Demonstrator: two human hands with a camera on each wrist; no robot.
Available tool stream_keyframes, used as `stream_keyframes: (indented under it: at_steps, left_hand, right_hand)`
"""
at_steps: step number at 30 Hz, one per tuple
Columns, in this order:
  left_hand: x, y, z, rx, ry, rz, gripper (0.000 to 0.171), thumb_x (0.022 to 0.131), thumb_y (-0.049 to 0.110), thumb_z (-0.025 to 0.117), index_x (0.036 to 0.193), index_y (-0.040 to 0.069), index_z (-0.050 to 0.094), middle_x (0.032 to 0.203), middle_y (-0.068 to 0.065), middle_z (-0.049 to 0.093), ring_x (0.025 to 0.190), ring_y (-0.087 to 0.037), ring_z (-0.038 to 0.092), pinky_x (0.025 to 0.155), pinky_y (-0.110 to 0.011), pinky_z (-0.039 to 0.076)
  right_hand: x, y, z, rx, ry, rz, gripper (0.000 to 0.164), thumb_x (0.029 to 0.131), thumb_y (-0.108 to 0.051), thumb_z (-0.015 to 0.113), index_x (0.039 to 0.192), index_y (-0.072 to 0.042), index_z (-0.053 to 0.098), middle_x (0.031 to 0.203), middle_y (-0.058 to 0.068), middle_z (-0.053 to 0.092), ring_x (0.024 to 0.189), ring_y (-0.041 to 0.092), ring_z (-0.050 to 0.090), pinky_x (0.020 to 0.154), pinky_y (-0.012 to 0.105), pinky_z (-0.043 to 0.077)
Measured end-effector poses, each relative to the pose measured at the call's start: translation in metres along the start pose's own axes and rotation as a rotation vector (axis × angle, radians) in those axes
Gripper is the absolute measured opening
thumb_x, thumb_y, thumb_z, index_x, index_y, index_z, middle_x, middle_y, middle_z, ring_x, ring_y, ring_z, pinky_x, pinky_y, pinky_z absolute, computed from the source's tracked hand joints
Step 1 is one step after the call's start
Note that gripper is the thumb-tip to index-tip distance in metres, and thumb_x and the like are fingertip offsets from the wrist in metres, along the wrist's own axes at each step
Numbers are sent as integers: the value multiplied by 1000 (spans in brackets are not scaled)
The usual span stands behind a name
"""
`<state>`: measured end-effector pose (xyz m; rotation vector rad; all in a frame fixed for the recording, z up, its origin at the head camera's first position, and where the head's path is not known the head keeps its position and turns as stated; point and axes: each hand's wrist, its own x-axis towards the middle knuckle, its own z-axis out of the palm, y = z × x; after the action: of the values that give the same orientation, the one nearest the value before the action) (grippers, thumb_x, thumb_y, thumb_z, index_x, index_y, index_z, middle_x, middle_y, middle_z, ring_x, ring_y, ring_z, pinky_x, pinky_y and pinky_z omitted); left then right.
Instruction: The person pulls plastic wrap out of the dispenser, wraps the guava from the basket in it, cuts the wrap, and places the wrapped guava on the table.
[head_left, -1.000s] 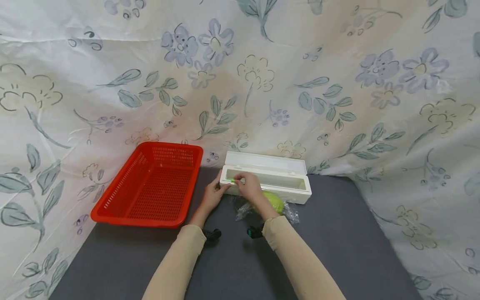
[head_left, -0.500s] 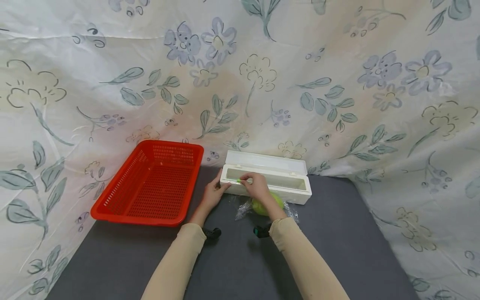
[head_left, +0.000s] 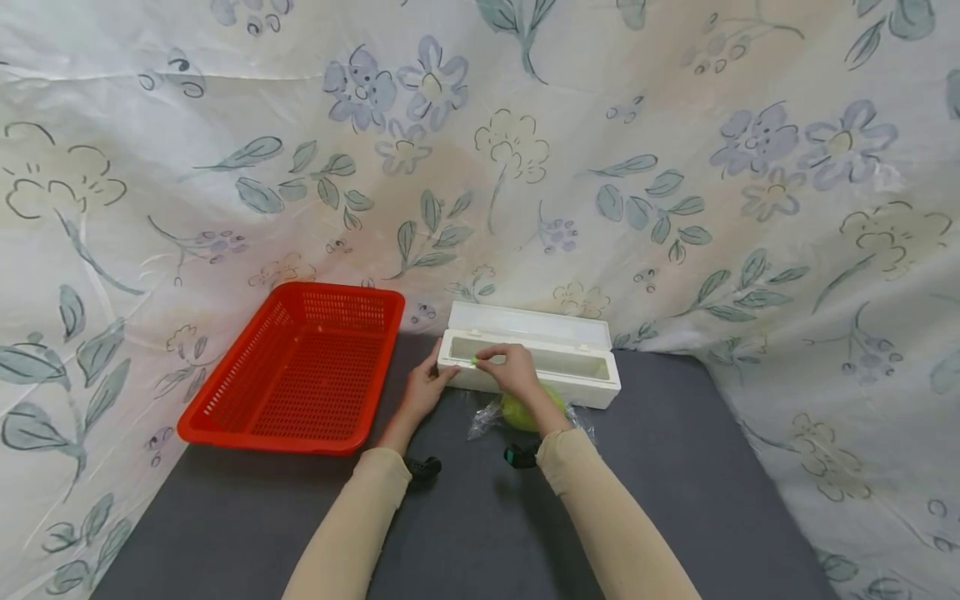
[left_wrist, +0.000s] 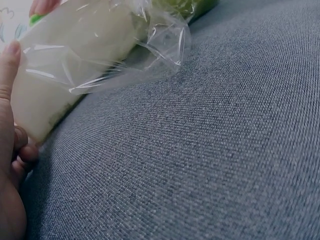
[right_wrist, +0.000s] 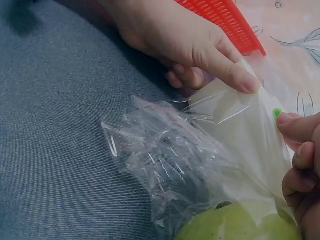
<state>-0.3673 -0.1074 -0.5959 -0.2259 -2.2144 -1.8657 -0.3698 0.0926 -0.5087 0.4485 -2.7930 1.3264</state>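
A long white cling film box (head_left: 588, 390) stands at the back of the table with its lid (head_left: 532, 321) raised. My left hand (head_left: 423, 390) grips its left end, thumb on the top front edge and other fingers curled at the end. At that front edge my right hand (head_left: 512, 371) pinches a small bright green slider (right_wrist: 277, 113). Clear cling film (right_wrist: 162, 150) hangs over the front of the box and lies crumpled on the table. Against the box front, under my right wrist, sits a round green fruit (right_wrist: 222, 226), covered by the film.
To the left stands a red perforated plastic basket (head_left: 300, 383). Dark grey cloth (head_left: 465, 533) covers the table, and a floral curtain (head_left: 525, 242) hangs close behind the box and basket.
My right hand has slid a short way to the right along the box's front edge with the green slider, then held nearly still. The left hand keeps its grip on the box.
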Motion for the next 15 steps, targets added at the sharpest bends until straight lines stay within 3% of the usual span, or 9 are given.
stream_keyframes:
  at_steps: [2,4,6,8,11,13,15]
  left_hand:
    - [-1,0,1,-5,-1,-6,74,98,6,75,163,1,38,162,-17,44,147,-33,48,112,-52,47]
    - [-1,0,1,0,1,-3,74,98,5,75,162,0,38,162,-17,45,146,-33,49,111,-52,48]
    - [-1,0,1,-1,1,3,74,98,4,75,162,-1,37,162,-18,44,146,-34,49,111,-53,48]
    - [-1,0,2,-1,-1,12,75,98,3,75,162,-2,37,162,-19,44,146,-35,49,110,-53,49]
    - [-1,-2,1,-5,-4,17,76,97,3,75,162,-2,36,163,-19,43,146,-34,48,110,-50,49]
    - [0,-2,1,-6,-2,21,76,97,3,76,162,-2,37,162,-19,43,146,-34,48,111,-48,48]
    - [0,-3,-1,-13,5,19,75,97,3,76,162,-1,37,163,-18,43,147,-33,47,112,-46,48]
  right_hand:
    - [0,2,0,12,-12,-2,17,99,-19,77,112,-8,83,104,12,81,55,13,57,61,32,54]
    - [0,4,0,15,-18,-3,18,100,-18,77,112,-7,83,100,14,81,48,14,49,56,31,49]
    - [0,5,-1,-8,-3,-8,17,100,-18,77,111,-8,84,103,12,81,62,16,63,67,34,56]
    - [-2,6,-3,-20,4,-2,16,100,-18,77,110,-8,84,106,10,81,89,23,73,85,40,59]
    - [-4,7,-8,-23,2,12,16,100,-18,77,110,-9,84,115,8,79,124,31,67,106,49,53]
    - [-6,9,-13,-20,-10,24,16,100,-18,76,111,-8,83,118,9,79,125,34,66,107,51,52]
    - [-7,13,-20,-24,-16,34,17,101,-18,75,112,-8,83,120,11,78,116,38,67,103,52,53]
